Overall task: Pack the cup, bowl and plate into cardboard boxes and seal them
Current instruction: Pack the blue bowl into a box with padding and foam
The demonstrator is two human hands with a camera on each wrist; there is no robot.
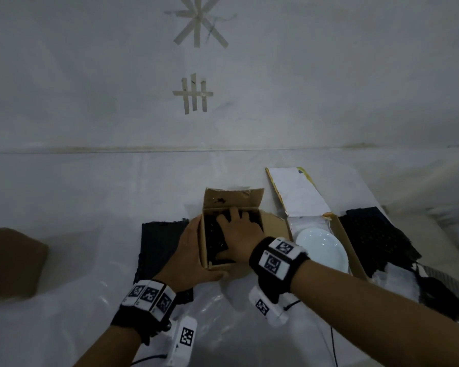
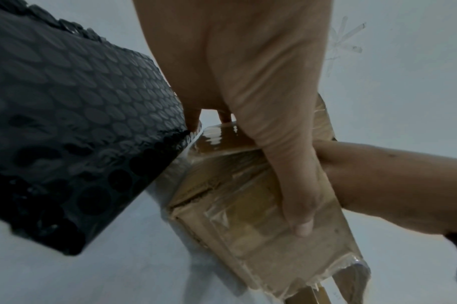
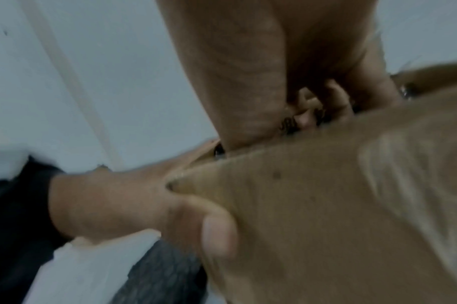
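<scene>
A small open cardboard box (image 1: 233, 200) stands at the middle of the white-covered table, stuffed with black bubble wrap (image 1: 214, 234). My right hand (image 1: 239, 229) lies in the box's opening, fingers spread, pressing on the wrap. Whatever the wrap covers is hidden. My left hand (image 1: 194, 250) grips the box's near left corner, fingers along the left wall and thumb across the front face (image 2: 302, 224). The taped box wall (image 2: 235, 205) fills the left wrist view. A white plate (image 1: 321, 247) lies in a flat open box (image 1: 345, 242) to the right.
One black bubble wrap sheet (image 1: 162, 239) lies flat just left of the small box, another (image 1: 376, 239) beyond the plate's box. A brown cardboard package (image 1: 11, 260) sits at the far left. The flat box's white lid (image 1: 300, 192) stands open towards the wall.
</scene>
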